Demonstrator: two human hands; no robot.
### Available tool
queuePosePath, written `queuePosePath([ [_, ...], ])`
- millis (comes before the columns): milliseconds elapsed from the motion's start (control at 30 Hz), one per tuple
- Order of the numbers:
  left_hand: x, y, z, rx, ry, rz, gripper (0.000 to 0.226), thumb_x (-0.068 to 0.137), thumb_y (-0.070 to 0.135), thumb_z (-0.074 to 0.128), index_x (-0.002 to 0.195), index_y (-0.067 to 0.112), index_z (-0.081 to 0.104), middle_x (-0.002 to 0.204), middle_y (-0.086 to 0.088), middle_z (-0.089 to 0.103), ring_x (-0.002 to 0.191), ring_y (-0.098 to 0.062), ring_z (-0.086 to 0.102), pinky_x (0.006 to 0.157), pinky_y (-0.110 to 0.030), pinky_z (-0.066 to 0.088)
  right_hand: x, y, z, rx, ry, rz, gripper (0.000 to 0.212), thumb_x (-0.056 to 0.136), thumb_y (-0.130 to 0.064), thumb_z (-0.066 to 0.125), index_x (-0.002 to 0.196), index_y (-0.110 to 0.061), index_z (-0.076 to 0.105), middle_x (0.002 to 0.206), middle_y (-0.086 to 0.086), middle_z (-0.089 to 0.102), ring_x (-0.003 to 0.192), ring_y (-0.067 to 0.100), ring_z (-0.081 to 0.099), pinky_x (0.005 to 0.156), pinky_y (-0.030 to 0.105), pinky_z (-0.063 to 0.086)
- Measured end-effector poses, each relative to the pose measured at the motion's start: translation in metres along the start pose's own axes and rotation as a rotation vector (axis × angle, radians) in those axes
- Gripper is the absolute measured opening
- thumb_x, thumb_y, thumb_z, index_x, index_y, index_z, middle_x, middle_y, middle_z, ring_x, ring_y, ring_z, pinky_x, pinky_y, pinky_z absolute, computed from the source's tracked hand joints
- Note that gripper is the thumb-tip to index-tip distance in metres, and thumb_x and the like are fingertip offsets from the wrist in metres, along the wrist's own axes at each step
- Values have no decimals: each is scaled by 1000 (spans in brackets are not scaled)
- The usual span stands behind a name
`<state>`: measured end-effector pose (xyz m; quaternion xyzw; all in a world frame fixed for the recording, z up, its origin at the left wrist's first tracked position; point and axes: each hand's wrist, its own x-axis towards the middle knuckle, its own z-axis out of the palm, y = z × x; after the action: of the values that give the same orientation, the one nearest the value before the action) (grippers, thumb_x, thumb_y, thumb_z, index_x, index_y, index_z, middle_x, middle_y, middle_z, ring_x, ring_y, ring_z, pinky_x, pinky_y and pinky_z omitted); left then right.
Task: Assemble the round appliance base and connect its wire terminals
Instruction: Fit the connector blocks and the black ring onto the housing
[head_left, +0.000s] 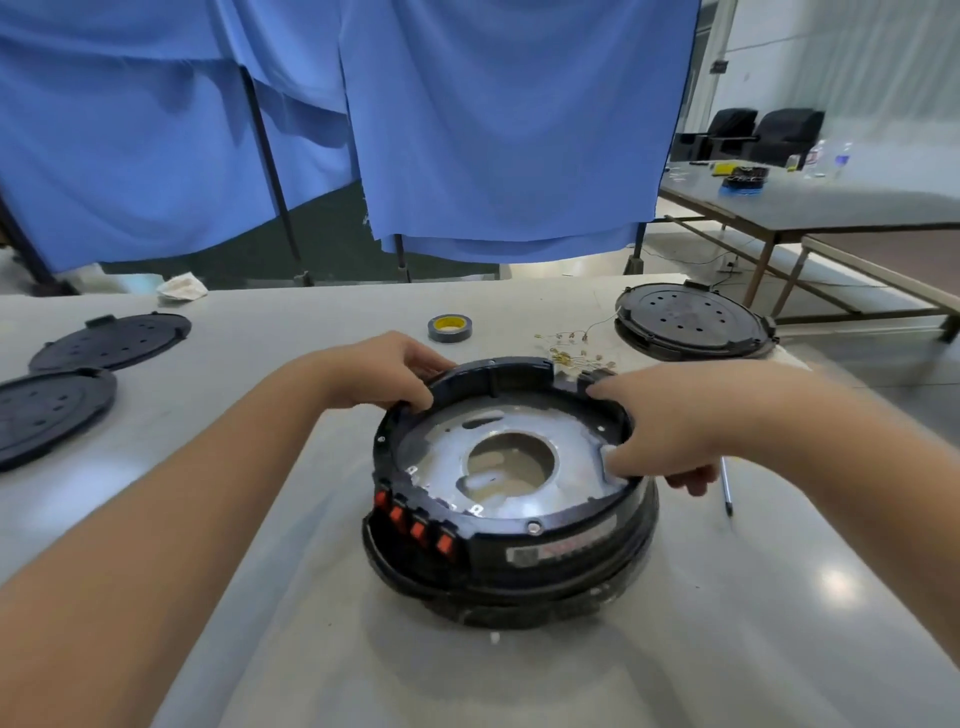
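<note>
Two bare forearms reach forward from the bottom corners of the view across a pale grey table (270, 597) and meet at a round black appliance base (511, 540), which sits on the table directly ahead, at the centre of the scene. The base has a raised black rim, a silvery metal plate (457, 457) with a round hole inside it, and a row of four red terminals (415, 522) on its near-left wall. The left hand (387, 371) grips the far-left rim, fingers curled over the edge and thumb on the inside. The right hand (662, 428) grips the right rim, thumb resting on the metal plate inside and fingers curled down the outer wall. Just beside the right hand a pen (726, 488) lies on the table. Beyond the base, near its far edge, lies a small tangle of thin wires with brass terminals (569, 349), and a roll of dark tape (450, 328) with a yellow core. To the far right sits a black perforated disc cover (693, 321); two similar black covers (78, 374) lie at the far left. A crumpled white cloth (182, 288) rests at the table's back edge. Behind everything hang blue fabric curtains (467, 119), with another table (831, 202) and dark chairs at the right.
</note>
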<state>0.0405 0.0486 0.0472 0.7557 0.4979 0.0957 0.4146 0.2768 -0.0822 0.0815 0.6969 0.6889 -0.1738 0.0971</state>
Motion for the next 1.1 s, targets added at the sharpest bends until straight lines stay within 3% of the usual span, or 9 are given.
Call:
queuePosePath([
  [100, 14, 11, -5, 203, 70, -15, 35, 75, 6, 65, 102, 26, 74, 96, 6, 73, 88, -12, 68, 67, -25, 59, -12, -8, 7, -72, 5, 39, 28, 84, -38, 50, 95, -13, 57, 49, -1, 66, 34, 9, 56, 40, 17, 42],
  [200, 23, 21, -5, 343, 192, 41, 21, 74, 13, 73, 93, 23, 73, 89, 3, 70, 77, -12, 66, 52, -19, 53, -19, -18, 18, -177, 53, 24, 29, 82, -41, 45, 72, -15, 51, 34, -5, 54, 34, 9, 52, 45, 18, 40],
  [300, 28, 29, -1, 473, 272, 126, 19, 74, 15, 74, 91, 23, 74, 84, 5, 68, 76, -14, 66, 56, -20, 51, -25, -26, 25, -225, 71, -1, 38, 84, -43, 41, 59, -15, 48, 28, -5, 47, 39, 9, 51, 51, 19, 43],
  [500, 40, 30, 11, 499, 345, 215, 22, 77, 16, 71, 97, 23, 75, 86, 7, 68, 75, -5, 59, 58, -14, 40, -29, -37, 27, -160, -28, -62, 54, 88, -64, 35, 67, -16, 50, 34, -5, 53, 42, 6, 53, 50, 22, 37],
  [633, 45, 21, 26, 515, 376, 229, 24, 82, 18, 67, 105, 23, 74, 93, 7, 64, 81, -9, 58, 66, -16, 40, -28, -33, 30, -100, -104, -87, 63, 88, -68, 33, 67, -13, 55, 38, -4, 57, 33, 1, 49, 51, 22, 37],
  [800, 33, 23, 32, 545, 307, 163, 41, 86, 34, 66, 125, 25, 62, 120, -1, 65, 101, -16, 59, 84, -25, 44, -27, -14, 21, 118, -144, -163, 49, 86, -68, 41, 97, -25, 61, 49, -7, 64, 37, 2, 53, 45, 17, 41],
  [867, 23, 27, 36, 521, 249, 152, 54, 86, 42, 64, 136, 24, 52, 136, -1, 55, 116, -18, 55, 87, -23, 38, -22, -1, 13, 291, -63, -203, 39, 85, -66, 47, 94, -31, 61, 55, -5, 68, 42, 4, 58, 42, 15, 43],
  [967, 4, 30, 46, 482, 238, 189, 66, 87, 48, 62, 144, 24, 39, 148, 1, 42, 131, -19, 44, 98, -24, 33, 5, 24, 6, 568, 218, -175, 26, 88, -48, 57, 84, -24, 66, 60, -2, 70, 46, 7, 63, 44, 14, 45],
  [1100, -18, 30, 66, 551, 255, 250, 65, 85, 55, 60, 142, 31, 41, 146, 8, 41, 132, -13, 40, 110, -37, 35, 56, 58, 15, 571, 537, 3, 13, 89, -25, 57, 85, -17, 67, 70, -2, 70, 57, 10, 67, 55, 27, 55],
])
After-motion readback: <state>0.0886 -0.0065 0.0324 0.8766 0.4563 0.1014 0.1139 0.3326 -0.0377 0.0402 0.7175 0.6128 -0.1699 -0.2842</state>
